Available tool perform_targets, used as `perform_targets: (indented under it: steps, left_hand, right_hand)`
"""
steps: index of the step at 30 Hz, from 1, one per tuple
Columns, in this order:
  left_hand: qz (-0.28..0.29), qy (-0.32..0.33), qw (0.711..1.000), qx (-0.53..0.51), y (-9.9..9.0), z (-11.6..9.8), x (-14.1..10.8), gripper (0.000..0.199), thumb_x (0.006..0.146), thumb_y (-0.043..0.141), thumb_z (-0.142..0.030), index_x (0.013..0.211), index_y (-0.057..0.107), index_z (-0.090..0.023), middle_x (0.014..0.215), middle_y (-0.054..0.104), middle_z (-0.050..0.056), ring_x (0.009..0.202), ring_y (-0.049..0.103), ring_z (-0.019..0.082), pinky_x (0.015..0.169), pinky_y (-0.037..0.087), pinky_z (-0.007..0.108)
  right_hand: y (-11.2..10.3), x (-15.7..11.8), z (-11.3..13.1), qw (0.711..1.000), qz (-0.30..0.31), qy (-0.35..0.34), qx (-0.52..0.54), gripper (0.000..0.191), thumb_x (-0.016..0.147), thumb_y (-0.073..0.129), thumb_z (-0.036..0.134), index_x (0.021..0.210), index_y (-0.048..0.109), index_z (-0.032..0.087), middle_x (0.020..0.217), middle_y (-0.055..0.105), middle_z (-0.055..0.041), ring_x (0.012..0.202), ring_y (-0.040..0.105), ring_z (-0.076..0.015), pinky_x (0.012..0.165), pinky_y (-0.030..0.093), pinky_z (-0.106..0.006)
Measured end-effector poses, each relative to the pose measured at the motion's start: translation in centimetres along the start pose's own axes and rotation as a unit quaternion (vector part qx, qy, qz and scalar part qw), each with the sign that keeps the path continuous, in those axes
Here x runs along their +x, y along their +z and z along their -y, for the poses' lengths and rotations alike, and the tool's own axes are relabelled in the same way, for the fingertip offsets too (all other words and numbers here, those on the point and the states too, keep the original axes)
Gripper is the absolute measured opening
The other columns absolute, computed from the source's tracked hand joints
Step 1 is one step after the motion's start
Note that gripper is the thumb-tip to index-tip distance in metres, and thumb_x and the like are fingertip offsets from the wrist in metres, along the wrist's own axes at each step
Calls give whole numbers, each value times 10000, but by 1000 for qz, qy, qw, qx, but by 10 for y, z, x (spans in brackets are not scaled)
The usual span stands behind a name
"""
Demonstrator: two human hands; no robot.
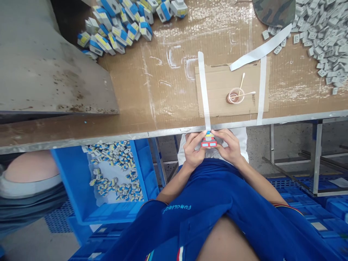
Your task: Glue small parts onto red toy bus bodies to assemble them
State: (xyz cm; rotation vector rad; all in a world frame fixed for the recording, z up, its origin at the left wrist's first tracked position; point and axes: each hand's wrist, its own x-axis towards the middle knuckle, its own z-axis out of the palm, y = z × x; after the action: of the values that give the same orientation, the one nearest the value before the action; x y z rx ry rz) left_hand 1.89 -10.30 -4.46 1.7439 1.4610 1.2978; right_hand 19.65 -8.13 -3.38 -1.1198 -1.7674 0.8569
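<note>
Red, blue and yellow plastic block (209, 140) held between both hands just below the metal rail (108, 136) of a cardboard-covered worktop (163, 79), long axis apparently pointing away from the body, top almost touching a white tape strip (203, 87). Blue plastic crate (144, 163) of loose parts down to the left. Heap of blue-and-white blocks (116, 29) at the worktop's far left, grey pieces (323, 47) at far right. Cardboard sheet (217, 87) beyond the hands, small cup (233, 97) with cotton swabs on it. Left hand (193, 149) and right hand (230, 145) equally near, fingers (221, 134) curled closed around the block's sides, no gap left open.
</note>
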Motion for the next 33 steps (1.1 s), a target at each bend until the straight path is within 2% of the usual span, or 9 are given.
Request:
perform_targets:
  steps: [5,15,28,33]
  left_hand:
    - [-1,-7,1000,-13,0,1,-1,410,968,709,-280,1378,700,-260,1042,755,40,892,716,171,790,588,309]
    - [-2,-12,1000,-15,0,2,-2,409,954,711,-248,1362,714,-258,1006,743,39,838,698,155,710,584,269]
    - [-6,-14,1000,-18,0,1,-2,432,944,732,-260,1375,704,-274,1016,742,33,845,700,155,711,583,268]
    - [-2,-20,1000,1,1,2,-3,378,972,703,-315,1344,721,-250,999,750,46,830,699,161,698,587,279]
  right_hand:
    - [1,-1,-1,1000,-7,3,27,512,965,717,254,1461,623,338,1098,787,-61,955,745,-240,814,627,-404]
    - [2,-3,-2,1000,-3,3,-11,421,990,688,347,1408,663,302,1091,791,-78,938,750,-245,771,641,-414]
    - [0,0,0,1000,0,0,17,482,977,698,259,1449,630,330,1119,787,-66,948,746,-232,783,632,-395]
    - [0,0,0,1000,-2,4,21,520,971,705,251,1475,614,343,1082,783,-58,938,743,-237,801,633,-402]
